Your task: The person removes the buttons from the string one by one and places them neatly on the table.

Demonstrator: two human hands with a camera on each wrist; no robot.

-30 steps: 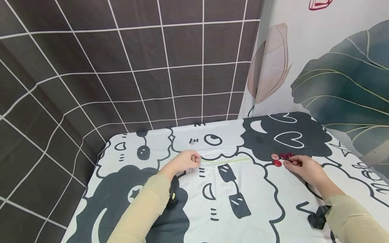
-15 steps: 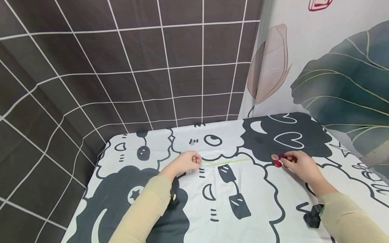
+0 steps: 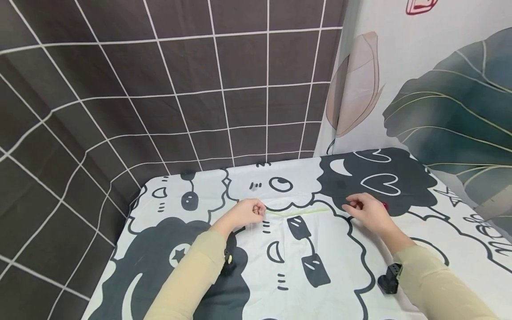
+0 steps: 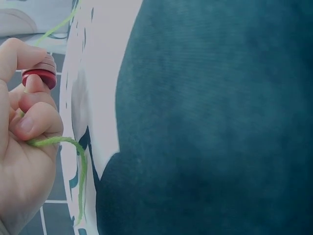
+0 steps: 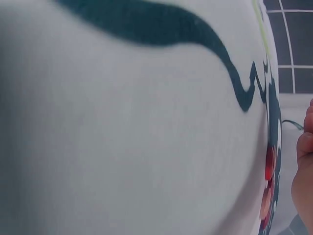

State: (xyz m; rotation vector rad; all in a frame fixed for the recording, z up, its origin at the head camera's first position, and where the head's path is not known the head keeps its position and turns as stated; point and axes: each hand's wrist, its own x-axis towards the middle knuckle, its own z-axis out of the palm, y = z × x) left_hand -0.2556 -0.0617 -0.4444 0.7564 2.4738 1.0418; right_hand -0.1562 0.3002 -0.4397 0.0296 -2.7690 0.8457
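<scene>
My left hand (image 3: 245, 212) stays raised just above the cloth at the middle. In the left wrist view its curled fingers pinch a short stack of red and pinkish buttons (image 4: 41, 76), with a green string (image 4: 82, 166) coming out below the fingers. More of this string runs rightward along the cloth in the head view. My right hand (image 3: 370, 213) hovers right of the string's far end, thumb and fingertips drawn together; whatever lies between them is hidden. Behind it one dark red button (image 3: 385, 205) peeks out. The right wrist view shows a red button (image 5: 270, 164) and a pinkish button (image 5: 265, 203) on the cloth.
A cloth (image 3: 344, 262) with black-and-white cartoon sheep covers the table. Behind it hangs a dark curtain (image 3: 244, 106) with a white grid, and a leaf-patterned curtain (image 3: 448, 111) borders the right side.
My right hand has left the buttons at the right and moved leftward toward the string's end, now covering most of them in the head view. The left hand has hardly moved.
</scene>
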